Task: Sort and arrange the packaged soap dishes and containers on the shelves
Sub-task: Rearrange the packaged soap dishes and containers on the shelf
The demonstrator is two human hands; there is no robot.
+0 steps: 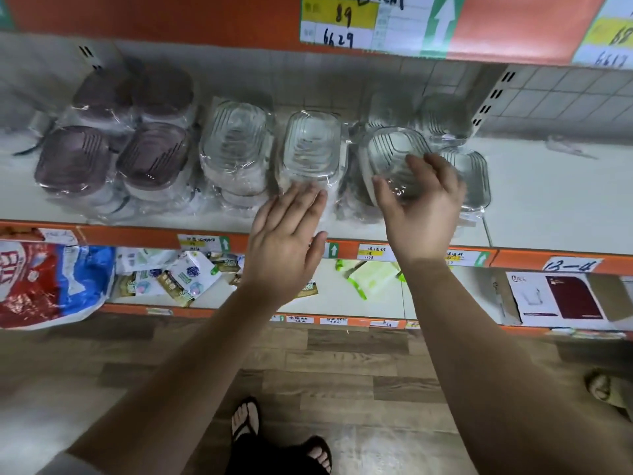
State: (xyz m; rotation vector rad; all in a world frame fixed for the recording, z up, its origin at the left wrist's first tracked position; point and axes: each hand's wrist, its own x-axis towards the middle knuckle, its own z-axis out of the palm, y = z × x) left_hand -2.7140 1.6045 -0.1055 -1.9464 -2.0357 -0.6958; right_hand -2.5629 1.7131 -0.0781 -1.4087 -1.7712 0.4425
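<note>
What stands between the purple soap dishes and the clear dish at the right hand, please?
Head view: a stack of clear wrapped soap dishes and a second clear stack.

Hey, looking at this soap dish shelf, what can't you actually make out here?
Head view only:
- Right hand covers the front of a clear soap dish; gripping or only touching, cannot tell.
- Back-row dishes: blurred and behind the front ones, count unclear.
- Shelf-edge price tags: too small to read; left hand partly covers one.
- Upper label: cut off by the top edge.
</note>
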